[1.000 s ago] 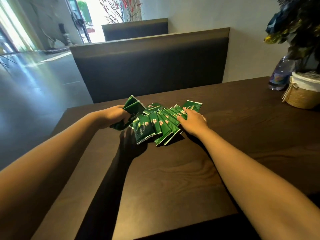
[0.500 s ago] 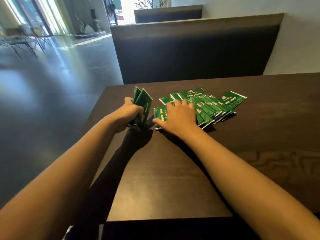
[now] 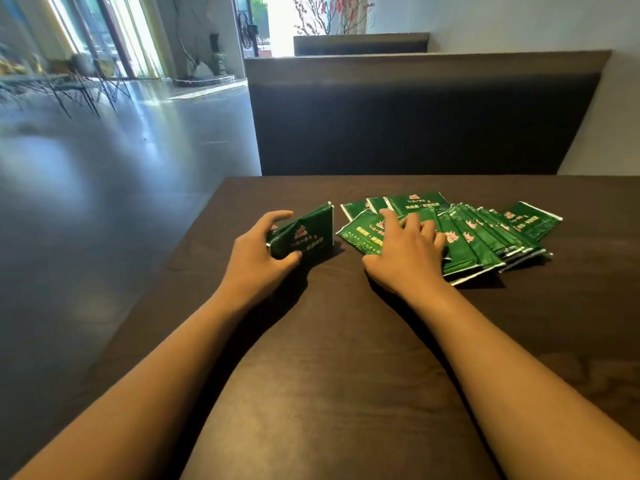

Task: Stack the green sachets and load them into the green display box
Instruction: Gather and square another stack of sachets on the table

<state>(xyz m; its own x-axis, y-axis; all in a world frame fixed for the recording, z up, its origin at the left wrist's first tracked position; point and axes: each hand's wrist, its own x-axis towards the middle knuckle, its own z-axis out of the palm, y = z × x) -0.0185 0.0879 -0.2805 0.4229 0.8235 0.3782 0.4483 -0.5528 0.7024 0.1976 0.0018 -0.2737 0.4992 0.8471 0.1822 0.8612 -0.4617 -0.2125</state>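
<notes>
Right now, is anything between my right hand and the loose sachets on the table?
Nothing visible. The right hand already rests with spread fingers on the fanned sachets. The left hand holds a small stack just beside them. The display box is not in view.

Left hand (image 3: 258, 252) grips sachet stack (image 3: 303, 235); right hand (image 3: 403, 258) presses spread sachets (image 3: 478, 233).

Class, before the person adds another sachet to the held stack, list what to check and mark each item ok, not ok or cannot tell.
1. Left hand has a firm grip on the stack: ok.
2. Stack's lower edge rests on the table: ok.
3. Right hand lies on the spread sachets: ok.
4. One single sachet separated under the fingers: cannot tell.
5. Green display box in view: not ok.
6. Spread sachets overlap in a tidy row: ok.
</notes>
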